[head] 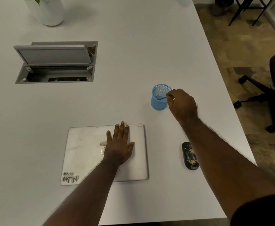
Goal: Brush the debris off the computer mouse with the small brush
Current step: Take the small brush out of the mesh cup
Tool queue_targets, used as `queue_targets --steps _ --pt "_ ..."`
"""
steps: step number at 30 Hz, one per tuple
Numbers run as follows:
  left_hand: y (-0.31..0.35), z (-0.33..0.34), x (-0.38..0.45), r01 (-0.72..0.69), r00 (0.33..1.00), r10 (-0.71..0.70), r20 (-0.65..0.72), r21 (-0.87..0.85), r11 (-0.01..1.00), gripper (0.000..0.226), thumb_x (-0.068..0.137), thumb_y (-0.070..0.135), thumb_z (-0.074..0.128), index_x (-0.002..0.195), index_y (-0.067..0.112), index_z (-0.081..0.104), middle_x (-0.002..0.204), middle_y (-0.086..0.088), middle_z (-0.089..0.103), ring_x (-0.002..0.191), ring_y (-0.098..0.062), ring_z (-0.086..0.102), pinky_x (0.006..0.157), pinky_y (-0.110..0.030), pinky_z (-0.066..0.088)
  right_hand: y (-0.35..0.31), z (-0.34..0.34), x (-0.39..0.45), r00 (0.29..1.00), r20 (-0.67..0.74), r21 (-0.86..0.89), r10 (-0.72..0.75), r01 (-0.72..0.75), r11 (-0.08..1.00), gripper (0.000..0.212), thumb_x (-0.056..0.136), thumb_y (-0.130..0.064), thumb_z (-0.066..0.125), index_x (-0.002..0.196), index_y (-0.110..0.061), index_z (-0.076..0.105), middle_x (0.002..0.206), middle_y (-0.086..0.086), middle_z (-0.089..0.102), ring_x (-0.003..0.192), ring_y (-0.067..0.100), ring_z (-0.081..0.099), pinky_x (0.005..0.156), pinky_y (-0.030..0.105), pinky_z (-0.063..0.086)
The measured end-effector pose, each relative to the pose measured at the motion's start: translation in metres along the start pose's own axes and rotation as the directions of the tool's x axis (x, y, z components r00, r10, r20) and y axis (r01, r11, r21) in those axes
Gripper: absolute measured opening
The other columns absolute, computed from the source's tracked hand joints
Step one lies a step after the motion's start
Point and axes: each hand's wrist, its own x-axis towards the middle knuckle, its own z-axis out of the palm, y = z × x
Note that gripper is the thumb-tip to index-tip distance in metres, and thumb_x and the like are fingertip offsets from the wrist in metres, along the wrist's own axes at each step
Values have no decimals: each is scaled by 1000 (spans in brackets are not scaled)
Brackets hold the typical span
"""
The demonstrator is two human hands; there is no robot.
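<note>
A black computer mouse [189, 155] speckled with tan debris lies on the white table, right of a shut silver laptop [84, 154]. My right forearm covers its right edge. A blue mesh cup [159, 98] stands further back. My right hand [183, 105] is at the cup's right rim, fingers pinched on the thin blue handle of the small brush [162, 98], whose other end is inside the cup. My left hand [119, 142] rests flat on the laptop lid, fingers spread, holding nothing.
An open grey cable hatch [55, 62] is set in the table at the back left. A white plant pot [49, 11] stands at the far left. The table's right edge [231, 101] runs diagonally; a black office chair [273, 88] stands beyond it.
</note>
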Motion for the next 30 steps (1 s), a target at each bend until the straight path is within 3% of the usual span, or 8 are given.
queue_targets --steps 6,11,15,19,22,25,28,30 --pt "4 -6 5 -8 1000 8 -17 -16 1000 71 90 47 35 148 6 32 157 -15 27 143 -36 28 106 -62 32 9 -33 -16 972 -135 422 191 -118 899 15 91 -21 57 100 -15 66 100 -1 67 69 9 61 65 13 47" --pt "19 -12 8 -50 997 48 -66 -22 999 69 91 46 33 147 6 35 156 -16 31 142 -37 30 106 -61 32 32 -67 -43 780 -149 757 608 -306 578 20 91 -16 55 106 -5 62 97 8 70 70 12 69 68 23 56" --pt "40 -19 9 -70 996 66 -57 -83 994 70 91 47 25 150 10 29 160 -12 21 148 -33 18 114 -58 21 59 -86 -81 643 -7 863 766 -383 329 24 93 -14 57 114 -4 61 100 13 69 74 12 68 79 30 59" --pt "66 -26 10 -131 991 127 -36 -134 982 64 93 38 36 152 14 23 162 -8 14 150 -28 6 119 -53 8 72 -94 -126 619 200 896 760 -430 114 30 93 -19 59 122 -9 62 97 5 70 81 12 68 80 26 58" --pt "90 -26 9 -168 985 151 -86 -247 954 61 91 29 43 149 16 30 161 -6 18 150 -26 8 120 -45 5 77 -97 -157 588 375 896 716 -429 -117 49 75 -31 71 118 -10 64 88 0 71 83 12 68 80 26 58" --pt "116 -20 3 -196 977 135 -166 -448 872 46 88 18 50 134 15 53 151 -6 40 143 -22 30 117 -24 14 85 -89 -183 537 505 844 676 -472 -255 25 85 -22 64 108 -13 66 82 -3 73 79 10 70 74 25 59" --pt "146 -15 -4 -47 999 22 -45 -693 719 35 87 11 52 121 15 61 129 -3 57 111 -17 59 102 -24 43 92 -79 -202 462 593 774 659 -552 -309 24 86 -20 60 108 -13 65 91 -1 71 82 11 71 69 25 59" --pt "165 -14 -8 146 988 -55 142 -771 620 33 90 11 51 121 15 61 122 -1 61 93 -12 60 90 -22 48 95 -75 -208 433 619 741 655 -599 -305 33 75 -26 62 107 -14 63 102 3 67 94 19 68 76 31 56"
